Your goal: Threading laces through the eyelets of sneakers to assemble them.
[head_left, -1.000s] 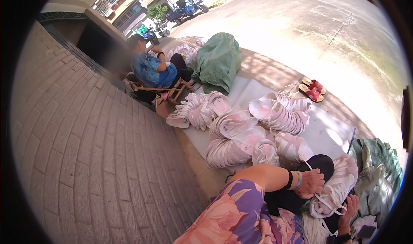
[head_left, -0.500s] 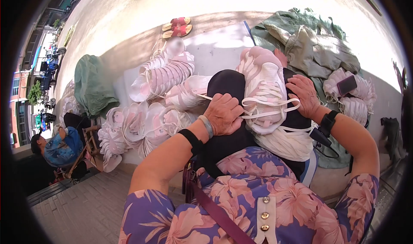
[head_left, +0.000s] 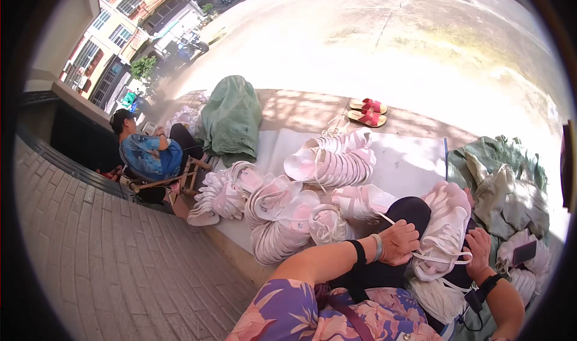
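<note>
A white and pink sneaker (head_left: 443,230) lies on my lap, toe pointing away, its white lace (head_left: 445,258) strung across the front. My left hand (head_left: 399,243) is closed around one end of this lace, and a short tip sticks out past the fingers. On the shoe's other side my right hand (head_left: 478,251) has its fingers bent around the lace's other end, partly hidden. Below the shoe a thick bundle of white laces (head_left: 440,298) rests across my lap.
Nested stacks of shoe uppers (head_left: 282,239) spread over a pale mat (head_left: 415,155) to the left. A green sack (head_left: 231,115), red sandals (head_left: 368,118) and crumpled tarps (head_left: 511,203) lie beyond. A phone (head_left: 524,253) rests on shoes at right. Another person (head_left: 150,152) sits at far left.
My view has swung left, so the shoe and both hands now appear lower and farther right, and the seated person shows more fully. Both hands keep their places beside the shoe.
</note>
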The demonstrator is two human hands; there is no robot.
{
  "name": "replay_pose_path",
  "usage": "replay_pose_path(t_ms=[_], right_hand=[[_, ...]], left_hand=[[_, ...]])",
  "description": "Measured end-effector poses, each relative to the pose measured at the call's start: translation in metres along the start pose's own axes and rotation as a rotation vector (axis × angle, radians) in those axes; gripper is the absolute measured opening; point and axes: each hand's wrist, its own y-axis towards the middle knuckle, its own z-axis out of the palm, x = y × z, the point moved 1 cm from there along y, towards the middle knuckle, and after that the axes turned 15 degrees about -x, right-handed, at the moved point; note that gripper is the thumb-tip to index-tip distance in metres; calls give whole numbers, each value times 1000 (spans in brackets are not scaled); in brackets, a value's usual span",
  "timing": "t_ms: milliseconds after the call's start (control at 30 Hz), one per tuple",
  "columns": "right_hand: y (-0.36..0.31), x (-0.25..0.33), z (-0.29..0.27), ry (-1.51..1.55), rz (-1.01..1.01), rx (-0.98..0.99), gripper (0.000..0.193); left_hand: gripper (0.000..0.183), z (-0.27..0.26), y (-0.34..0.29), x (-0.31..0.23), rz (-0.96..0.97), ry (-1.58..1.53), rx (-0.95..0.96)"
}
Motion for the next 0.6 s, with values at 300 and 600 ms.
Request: replay_pose_path(t_ms=[300,600], right_hand=[[-6,-3,3,-47,-64,-59,59],[-6,8,-3,-201,-54,-108,38]], left_hand=[[24,-7,-2,-3,50,40,-58],[44,-200,87,-75,119,-220,-906]])
